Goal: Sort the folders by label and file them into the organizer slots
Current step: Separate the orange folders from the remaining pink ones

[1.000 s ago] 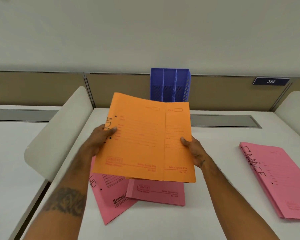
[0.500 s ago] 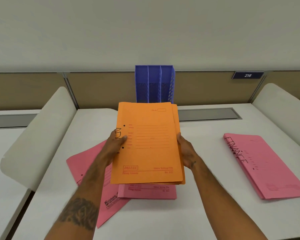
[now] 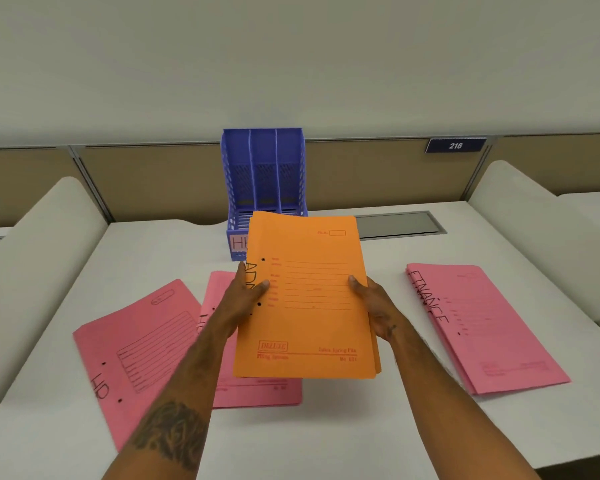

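I hold a squared-up stack of orange folders (image 3: 309, 306) above the desk, its spine lettered "ADM". My left hand (image 3: 241, 299) grips the left edge and my right hand (image 3: 374, 306) the right edge. Behind the stack stands a blue three-slot organizer (image 3: 264, 174), empty, with an "HR" label on its left slot front; the other labels are hidden by the folders. Two pink folders marked "HR" lie on the desk, one at left (image 3: 136, 355) and one (image 3: 257, 393) partly under the orange stack. A pink stack marked "FINANCE" (image 3: 482, 327) lies at right.
The white desk (image 3: 326, 438) is bounded by curved white dividers at left (image 3: 32, 244) and right (image 3: 520, 216). A tan partition with a "216" plate (image 3: 455, 145) runs behind. A grey cable tray lid (image 3: 399, 225) is set into the desk beside the organizer.
The two fanned orange folders have been brought together into one aligned stack. The stack now sits lower, in front of the organizer, and the view has tilted down, showing more of the desk.
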